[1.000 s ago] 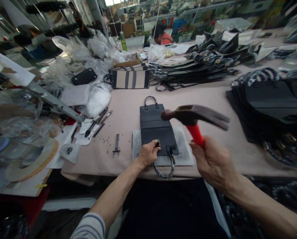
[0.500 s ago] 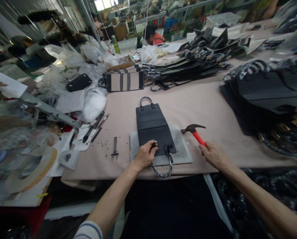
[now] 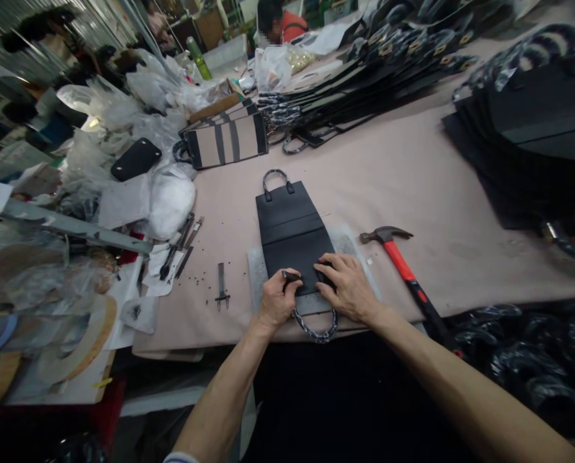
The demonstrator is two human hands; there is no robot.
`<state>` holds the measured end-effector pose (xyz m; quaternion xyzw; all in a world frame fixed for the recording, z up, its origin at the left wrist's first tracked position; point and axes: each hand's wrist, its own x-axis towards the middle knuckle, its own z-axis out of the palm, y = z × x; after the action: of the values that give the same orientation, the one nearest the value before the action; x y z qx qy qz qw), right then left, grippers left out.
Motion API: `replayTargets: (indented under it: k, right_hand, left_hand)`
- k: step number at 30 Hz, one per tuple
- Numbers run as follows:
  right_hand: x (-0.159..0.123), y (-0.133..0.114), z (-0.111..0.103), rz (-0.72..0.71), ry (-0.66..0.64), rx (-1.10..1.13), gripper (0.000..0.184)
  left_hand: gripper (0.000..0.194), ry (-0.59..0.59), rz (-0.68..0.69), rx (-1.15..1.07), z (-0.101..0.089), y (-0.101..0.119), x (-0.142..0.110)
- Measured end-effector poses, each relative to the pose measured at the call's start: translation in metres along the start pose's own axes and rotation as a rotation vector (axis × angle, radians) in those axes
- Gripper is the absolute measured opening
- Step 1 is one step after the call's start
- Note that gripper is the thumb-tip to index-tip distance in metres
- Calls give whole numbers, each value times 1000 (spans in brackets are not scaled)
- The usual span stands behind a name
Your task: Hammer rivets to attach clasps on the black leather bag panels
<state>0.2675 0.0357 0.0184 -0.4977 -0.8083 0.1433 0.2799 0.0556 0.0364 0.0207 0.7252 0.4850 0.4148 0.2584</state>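
A black leather bag panel [image 3: 294, 222] lies on a pale slab [image 3: 256, 273], a wrapped handle at each end. My left hand [image 3: 276, 301] is closed round a short dark rod, perhaps a punch [image 3: 291, 276], over the panel's near left part. With thumb and fingers, my right hand [image 3: 348, 286] pinches the dark tab of the near handle [image 3: 319, 335] at the panel's right side. To the right of that hand, a claw hammer [image 3: 403, 267] with a red and black grip rests on the table, touched by neither hand.
Left of the slab lie a small metal fork-like tool [image 3: 221, 286] and scattered black bits. Further left are hand tools [image 3: 176, 254] and plastic bags [image 3: 172, 202]. Stacked black panels [image 3: 533, 148] stand at the right, a striped bag [image 3: 227, 141] behind. Another person sits at the far side.
My right hand has let go of the hammer, now lying on the table, and has moved left onto the near handle's tab. My left hand still holds the rod. The view has tilted and shifted.
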Motion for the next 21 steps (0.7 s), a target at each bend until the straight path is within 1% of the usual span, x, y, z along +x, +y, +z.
replayTargets:
  k: [3, 4, 7, 8, 10, 13, 15, 17, 20, 21]
  right_hand:
    - [-2, 3, 2, 0, 8, 8, 33]
    - [-2, 4, 1, 6, 8, 9, 33]
    - [-2, 4, 1, 26, 6, 12, 33]
    - [-1, 5, 1, 31, 7, 14, 33]
    - [-1, 5, 2, 30, 12, 18, 33]
    - [-1, 6, 3, 23, 20, 23, 34]
    - [-1, 6, 3, 24, 16, 24, 34]
    - [0, 7, 3, 25, 11, 25, 34]
    - [0, 7, 3, 24, 5, 25, 35]
    - [0, 6, 3, 25, 4, 24, 35]
  left_hand:
    - [8, 86, 44, 29, 4, -2, -6]
    - [9, 95, 70, 33, 5, -3, -8]
    - [15, 39, 182, 26, 7, -5, -13]
    - [16, 26, 197, 19, 7, -5, -14]
    - [14, 49, 165, 13, 7, -4, -14]
    - [9, 129, 60, 27, 7, -2, -11]
    - [7, 147, 35, 33, 6, -1, -10]
    - [9, 118, 102, 45, 5, -2, -10]
    - [21, 15, 292, 77, 4, -4, -13]
    - [22, 12, 296, 67, 4, -4, -14]
